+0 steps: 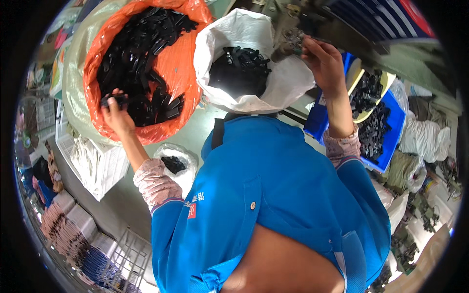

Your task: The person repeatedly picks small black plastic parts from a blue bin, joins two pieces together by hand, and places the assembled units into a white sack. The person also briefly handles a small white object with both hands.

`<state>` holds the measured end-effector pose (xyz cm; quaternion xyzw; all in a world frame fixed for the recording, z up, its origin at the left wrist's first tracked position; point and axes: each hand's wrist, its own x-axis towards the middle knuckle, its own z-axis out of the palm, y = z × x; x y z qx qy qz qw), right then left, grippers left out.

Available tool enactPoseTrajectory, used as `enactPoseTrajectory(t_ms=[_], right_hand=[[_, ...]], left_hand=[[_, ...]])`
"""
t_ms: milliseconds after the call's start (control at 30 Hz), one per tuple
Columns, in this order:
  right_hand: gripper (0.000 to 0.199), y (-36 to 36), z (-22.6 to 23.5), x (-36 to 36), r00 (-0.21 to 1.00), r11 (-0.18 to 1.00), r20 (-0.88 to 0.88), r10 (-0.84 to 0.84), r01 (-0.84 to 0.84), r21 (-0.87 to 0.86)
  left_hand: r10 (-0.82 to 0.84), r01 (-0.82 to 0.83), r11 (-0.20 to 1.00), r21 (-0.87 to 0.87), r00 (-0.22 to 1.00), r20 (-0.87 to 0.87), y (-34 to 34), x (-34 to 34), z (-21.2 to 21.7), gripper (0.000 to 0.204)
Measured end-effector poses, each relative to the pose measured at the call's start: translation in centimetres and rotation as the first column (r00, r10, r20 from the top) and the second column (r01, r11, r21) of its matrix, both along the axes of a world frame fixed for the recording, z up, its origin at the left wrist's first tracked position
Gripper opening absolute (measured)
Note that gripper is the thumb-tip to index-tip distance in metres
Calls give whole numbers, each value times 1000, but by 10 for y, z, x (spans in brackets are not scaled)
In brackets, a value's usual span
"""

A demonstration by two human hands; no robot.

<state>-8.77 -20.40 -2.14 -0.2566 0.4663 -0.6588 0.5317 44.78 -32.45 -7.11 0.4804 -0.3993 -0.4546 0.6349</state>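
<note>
My left hand (118,117) is over the near left side of a large orange plastic bag (176,66), its fingers closed on a black plastic part (116,99). Many loose black plastic parts (132,56) fill the bag around it. Raised at the upper right, my right hand (323,63) has its fingers pressed together beside a metal machine fixture (291,41). Whatever those fingertips may hold is too small to make out. Between the hands stands an open white bag (288,80) with more black parts (244,63) inside.
To the right, a blue bin (394,129) and a yellow container (387,79) hold black pieces. A small white bag (188,158) with dark pieces stands below the orange bag. White crates (117,166) and a wire rack (134,261) are at the left.
</note>
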Motion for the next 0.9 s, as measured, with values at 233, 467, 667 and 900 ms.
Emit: enactPoseTrajectory(t_ms=[233, 467, 667, 900], right_hand=[[24, -6, 5, 24, 993, 991, -80, -83, 90, 100], [19, 5, -27, 51, 437, 927, -820, -370, 230, -296], [12, 190, -12, 15, -3, 791, -895, -447, 465, -397], [20, 285, -41, -43, 125, 557, -959, 253, 792, 250]], left_hand=[[-451, 498, 866, -47, 737, -503, 5, -81, 47, 40], [-602, 663, 673, 328, 748, -278, 101, -280, 31, 25], [-866, 838, 450, 309, 494, -76, 158, -360, 33, 12], [-982, 886, 104, 451, 162, -93, 227, -452, 44, 25]])
